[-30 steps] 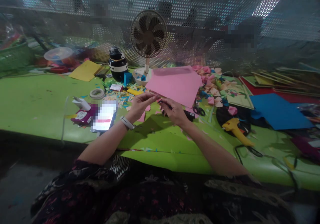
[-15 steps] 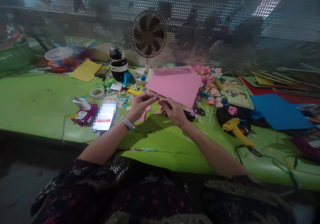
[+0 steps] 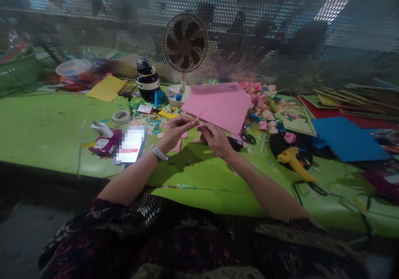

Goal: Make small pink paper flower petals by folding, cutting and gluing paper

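My left hand (image 3: 175,130), with a white watch (image 3: 158,152) on its wrist, pinches at a small piece of pink paper (image 3: 198,125) in front of me. My right hand (image 3: 216,139) is closed on the same bit from the other side, the fingertips of both hands nearly meeting. Most of that paper is hidden by the fingers. Behind the hands lies a large pink sheet (image 3: 218,104). Black-handled scissors (image 3: 248,136) rest right of my right hand, close to a dark object (image 3: 236,143). Small pink scraps (image 3: 177,146) lie beneath the hands.
A fan (image 3: 185,44) and a black jar (image 3: 147,81) stand at the back. Left are a phone (image 3: 131,144) and a tape roll (image 3: 121,116). Right are folded paper pieces (image 3: 264,108), a yellow glue gun (image 3: 294,162) with its cord, and a blue sheet (image 3: 349,139).
My right hand's fingers have shifted slightly around the small pink paper. My left hand and the things on the table stay where they were.
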Demonstrator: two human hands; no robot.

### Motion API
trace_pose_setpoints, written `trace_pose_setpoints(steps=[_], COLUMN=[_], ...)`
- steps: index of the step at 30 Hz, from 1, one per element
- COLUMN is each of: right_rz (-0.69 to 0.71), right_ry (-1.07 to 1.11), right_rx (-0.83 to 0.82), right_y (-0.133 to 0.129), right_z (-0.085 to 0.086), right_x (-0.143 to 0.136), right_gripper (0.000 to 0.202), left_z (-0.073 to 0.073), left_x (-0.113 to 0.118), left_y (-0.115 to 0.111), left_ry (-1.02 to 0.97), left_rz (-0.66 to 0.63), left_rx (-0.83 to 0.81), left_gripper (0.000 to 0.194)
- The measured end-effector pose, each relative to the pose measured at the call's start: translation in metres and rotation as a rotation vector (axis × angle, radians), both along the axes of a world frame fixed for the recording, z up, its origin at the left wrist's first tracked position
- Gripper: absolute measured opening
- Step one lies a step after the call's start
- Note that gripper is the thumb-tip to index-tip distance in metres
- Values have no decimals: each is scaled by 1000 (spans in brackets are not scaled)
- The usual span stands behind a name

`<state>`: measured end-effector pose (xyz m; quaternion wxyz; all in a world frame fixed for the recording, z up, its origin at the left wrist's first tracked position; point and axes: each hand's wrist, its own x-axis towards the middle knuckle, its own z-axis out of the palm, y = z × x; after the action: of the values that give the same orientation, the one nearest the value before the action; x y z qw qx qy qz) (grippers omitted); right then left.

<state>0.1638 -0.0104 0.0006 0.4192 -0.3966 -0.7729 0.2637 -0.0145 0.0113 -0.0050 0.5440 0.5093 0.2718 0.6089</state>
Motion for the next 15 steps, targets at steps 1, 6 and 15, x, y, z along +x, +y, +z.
trace_pose_setpoints(steps=[1, 6, 15], right_rz=[0, -11, -164], right_ry=[-3, -14, 54], right_rx=[-1, -28, 3], right_y=[0, 6, 4], right_z=[-1, -7, 13], right_x=[0, 3, 11], right_gripper=[45, 44, 27], left_z=[0, 3, 6], left_x=[0, -4, -14], left_y=[0, 4, 13], left_ry=[-6, -109, -110], left_rz=[0, 20, 97], left_rx=[-5, -88, -68], left_gripper=[25, 28, 30])
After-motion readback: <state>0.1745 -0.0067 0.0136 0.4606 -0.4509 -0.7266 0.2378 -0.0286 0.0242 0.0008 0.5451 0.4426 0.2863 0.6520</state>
